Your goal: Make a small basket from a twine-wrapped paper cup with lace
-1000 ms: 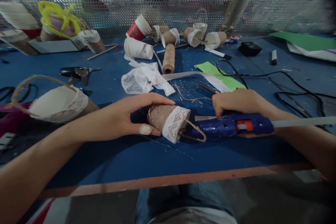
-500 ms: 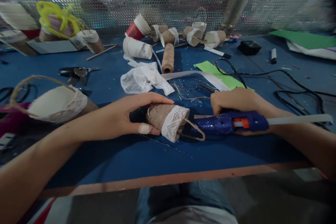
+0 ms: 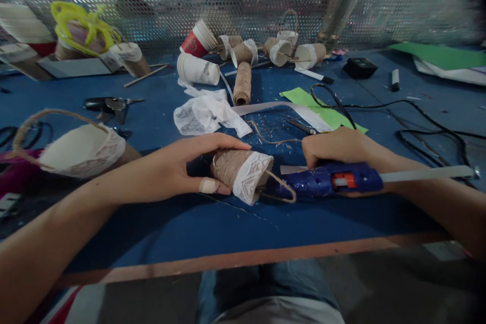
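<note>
My left hand (image 3: 190, 169) grips the base of a twine-wrapped cup (image 3: 230, 166) that lies on its side, mouth to the right. White lace (image 3: 248, 178) rings its rim, and a twine handle (image 3: 284, 185) loops out from the mouth. A bandage covers part of my left thumb. My right hand (image 3: 337, 147) is closed round a blue glue gun (image 3: 319, 179), with a pale glue stick (image 3: 425, 173) poking out of its back. The gun's nozzle points into the cup's mouth; its tip is hidden behind the rim and handle.
Crumpled lace (image 3: 207, 111), a twine spool (image 3: 242, 85) and scissors (image 3: 301, 125) lie beyond my hands. A larger lace-trimmed cup (image 3: 79, 149) is at left. Small wrapped cups (image 3: 279, 51) and paper cups (image 3: 199, 68) line the back. A black cord (image 3: 379, 106) winds at right.
The glue gun and my right hand have shifted slightly left, toward the cup. My left hand and the cup stay nearly where they were.
</note>
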`<state>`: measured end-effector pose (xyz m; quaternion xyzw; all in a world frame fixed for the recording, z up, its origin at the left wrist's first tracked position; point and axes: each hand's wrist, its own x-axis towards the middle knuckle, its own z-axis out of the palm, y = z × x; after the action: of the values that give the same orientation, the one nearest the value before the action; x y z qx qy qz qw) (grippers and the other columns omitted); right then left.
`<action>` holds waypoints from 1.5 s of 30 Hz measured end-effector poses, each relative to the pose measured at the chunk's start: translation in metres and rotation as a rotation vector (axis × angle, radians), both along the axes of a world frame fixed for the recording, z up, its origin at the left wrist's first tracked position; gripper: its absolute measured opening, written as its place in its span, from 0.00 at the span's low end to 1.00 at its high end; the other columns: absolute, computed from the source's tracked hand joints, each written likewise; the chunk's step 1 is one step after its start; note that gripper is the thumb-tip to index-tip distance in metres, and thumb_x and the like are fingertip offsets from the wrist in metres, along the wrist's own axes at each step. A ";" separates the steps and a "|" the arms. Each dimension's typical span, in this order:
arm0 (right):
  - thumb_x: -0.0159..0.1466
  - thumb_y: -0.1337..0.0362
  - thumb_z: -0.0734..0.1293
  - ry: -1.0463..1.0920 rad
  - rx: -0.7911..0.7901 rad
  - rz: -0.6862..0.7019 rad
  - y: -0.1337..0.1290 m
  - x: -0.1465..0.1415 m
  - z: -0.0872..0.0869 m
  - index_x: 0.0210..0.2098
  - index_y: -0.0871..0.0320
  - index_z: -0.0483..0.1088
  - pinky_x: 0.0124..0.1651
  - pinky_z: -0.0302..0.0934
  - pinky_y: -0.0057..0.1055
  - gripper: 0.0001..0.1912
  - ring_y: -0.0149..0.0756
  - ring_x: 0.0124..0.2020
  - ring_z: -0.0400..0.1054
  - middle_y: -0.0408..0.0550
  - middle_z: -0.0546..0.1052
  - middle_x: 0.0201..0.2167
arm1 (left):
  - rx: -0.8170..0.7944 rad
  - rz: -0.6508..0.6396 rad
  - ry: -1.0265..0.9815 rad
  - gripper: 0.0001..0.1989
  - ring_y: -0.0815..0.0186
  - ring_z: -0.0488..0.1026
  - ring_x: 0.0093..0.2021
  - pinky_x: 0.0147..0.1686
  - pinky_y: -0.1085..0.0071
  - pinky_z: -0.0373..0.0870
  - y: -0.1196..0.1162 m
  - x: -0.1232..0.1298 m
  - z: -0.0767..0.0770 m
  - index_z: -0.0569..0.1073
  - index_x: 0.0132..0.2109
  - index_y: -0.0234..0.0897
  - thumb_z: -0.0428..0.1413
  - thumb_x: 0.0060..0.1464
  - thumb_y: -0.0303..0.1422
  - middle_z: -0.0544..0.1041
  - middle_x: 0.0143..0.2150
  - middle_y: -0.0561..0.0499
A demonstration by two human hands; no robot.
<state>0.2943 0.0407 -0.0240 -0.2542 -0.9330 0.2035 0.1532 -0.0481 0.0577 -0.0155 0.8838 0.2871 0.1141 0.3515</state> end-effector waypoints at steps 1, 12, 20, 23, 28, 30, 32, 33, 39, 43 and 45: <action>0.59 0.61 0.65 0.009 0.007 -0.003 0.000 0.000 0.000 0.31 0.54 0.62 0.32 0.47 0.29 0.05 0.31 0.27 0.61 0.40 0.69 0.28 | 0.001 0.001 -0.001 0.32 0.53 0.71 0.63 0.65 0.63 0.69 0.000 0.000 0.000 0.65 0.66 0.65 0.65 0.57 0.47 0.73 0.65 0.58; 0.58 0.61 0.64 -0.002 -0.002 0.025 0.001 0.000 -0.002 0.32 0.54 0.62 0.31 0.47 0.29 0.05 0.30 0.26 0.60 0.39 0.68 0.27 | -0.027 0.010 -0.003 0.31 0.53 0.70 0.64 0.65 0.64 0.68 0.001 0.000 -0.001 0.66 0.65 0.66 0.65 0.57 0.46 0.73 0.65 0.59; 0.60 0.58 0.62 -0.068 0.003 -0.005 -0.001 0.000 0.000 0.31 0.54 0.61 0.31 0.45 0.31 0.07 0.33 0.26 0.61 0.42 0.70 0.27 | -0.030 0.004 0.002 0.32 0.54 0.69 0.64 0.66 0.65 0.66 0.000 -0.001 0.000 0.65 0.65 0.67 0.66 0.57 0.45 0.72 0.65 0.60; 0.60 0.58 0.62 -0.083 -0.008 -0.002 -0.001 -0.001 0.001 0.31 0.54 0.61 0.31 0.45 0.31 0.07 0.34 0.26 0.61 0.42 0.70 0.28 | -0.026 0.003 0.014 0.32 0.55 0.69 0.65 0.65 0.66 0.66 0.000 -0.001 -0.001 0.64 0.66 0.67 0.65 0.57 0.45 0.71 0.66 0.60; 0.60 0.57 0.62 -0.102 -0.015 -0.006 0.000 -0.001 0.001 0.31 0.54 0.60 0.31 0.45 0.32 0.08 0.34 0.26 0.60 0.42 0.70 0.28 | -0.018 -0.001 0.017 0.31 0.54 0.69 0.64 0.66 0.63 0.66 0.000 0.000 -0.002 0.64 0.66 0.66 0.65 0.58 0.45 0.71 0.66 0.59; 0.60 0.57 0.62 -0.089 -0.006 0.007 0.001 -0.001 0.000 0.31 0.54 0.59 0.31 0.44 0.31 0.08 0.33 0.26 0.59 0.42 0.69 0.27 | -0.013 0.008 0.021 0.32 0.53 0.69 0.65 0.67 0.62 0.65 0.000 0.000 -0.001 0.64 0.66 0.65 0.65 0.59 0.45 0.71 0.66 0.59; 0.60 0.58 0.62 -0.078 0.004 0.018 0.001 0.000 -0.001 0.31 0.53 0.59 0.31 0.44 0.31 0.08 0.33 0.25 0.58 0.41 0.68 0.27 | -0.013 0.006 0.016 0.32 0.53 0.69 0.65 0.66 0.62 0.66 -0.001 0.000 0.000 0.64 0.66 0.65 0.65 0.58 0.45 0.71 0.66 0.58; 0.60 0.58 0.62 -0.074 0.008 0.022 0.001 0.000 -0.001 0.31 0.54 0.59 0.31 0.44 0.31 0.08 0.32 0.25 0.58 0.40 0.68 0.27 | -0.013 0.005 0.013 0.31 0.53 0.69 0.65 0.66 0.62 0.66 -0.001 0.000 0.000 0.64 0.66 0.65 0.65 0.58 0.45 0.71 0.66 0.58; 0.59 0.61 0.64 0.022 -0.009 0.036 0.000 0.000 -0.003 0.32 0.54 0.60 0.31 0.45 0.30 0.07 0.30 0.26 0.58 0.39 0.67 0.27 | -0.014 0.013 0.025 0.31 0.55 0.69 0.65 0.67 0.63 0.66 0.000 0.000 -0.002 0.64 0.66 0.66 0.64 0.59 0.45 0.71 0.66 0.59; 0.60 0.60 0.66 0.087 -0.031 0.042 0.001 0.001 -0.004 0.31 0.54 0.60 0.31 0.45 0.30 0.09 0.29 0.26 0.56 0.38 0.66 0.27 | -0.010 0.004 0.013 0.31 0.55 0.69 0.64 0.66 0.64 0.66 0.000 0.000 -0.002 0.64 0.66 0.67 0.64 0.59 0.46 0.71 0.66 0.61; 0.60 0.59 0.66 0.110 -0.040 0.064 0.003 0.001 -0.004 0.32 0.54 0.60 0.32 0.46 0.30 0.10 0.29 0.26 0.55 0.38 0.66 0.27 | -0.008 0.004 0.009 0.32 0.55 0.70 0.64 0.66 0.63 0.66 -0.001 0.001 -0.001 0.64 0.66 0.67 0.65 0.58 0.46 0.72 0.66 0.60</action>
<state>0.2951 0.0435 -0.0280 -0.2158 -0.9265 0.2406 0.1927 -0.0476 0.0569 -0.0168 0.8821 0.2910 0.1097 0.3537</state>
